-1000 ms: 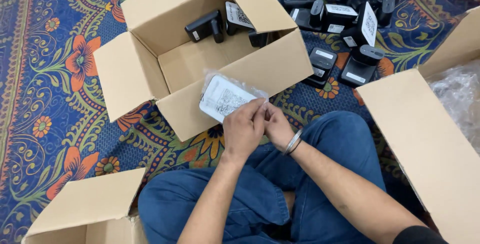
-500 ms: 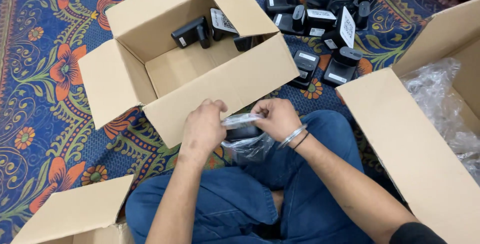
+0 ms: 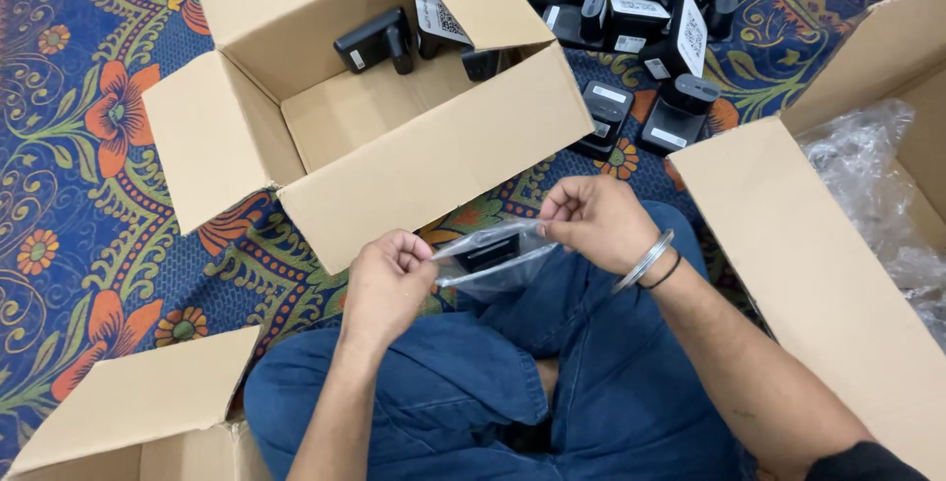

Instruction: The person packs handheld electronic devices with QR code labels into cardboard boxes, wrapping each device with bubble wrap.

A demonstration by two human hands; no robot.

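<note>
Clear plastic bag [image 3: 490,256]: we've got it stretched between both hands, just above our lap, near the front wall of the middle box. Something dark sits inside it; can't really make out more than a black block with a pale label.
Left hand [image 3: 387,282]: fingers curled shut, pinching the bag's left end.
Right hand [image 3: 595,222]: also closed, pinching the right end a bit higher, so the bag runs on a slant. Metal bangle and a dark band on that wrist.
Legs: crossed, blue jeans [image 3: 473,392], right under the bag.
Middle cardboard box [image 3: 434,161]: open, flaps out, just beyond our hands. A few black gadgets [image 3: 374,40] lie along its far wall, one showing a white label.
Loose pile [image 3: 641,18]: more of the same black gadgets on the floor, far right of that box, some standing, some flat.
Right cardboard box [image 3: 808,264]: open, big flap toward us, crumpled clear plastic wrap [image 3: 877,185] inside.
Near-left cardboard box [image 3: 138,412]: only a corner and flap in view.
Floor: blue rug [image 3: 89,175] with orange flowers and green swirls under everything.
</note>
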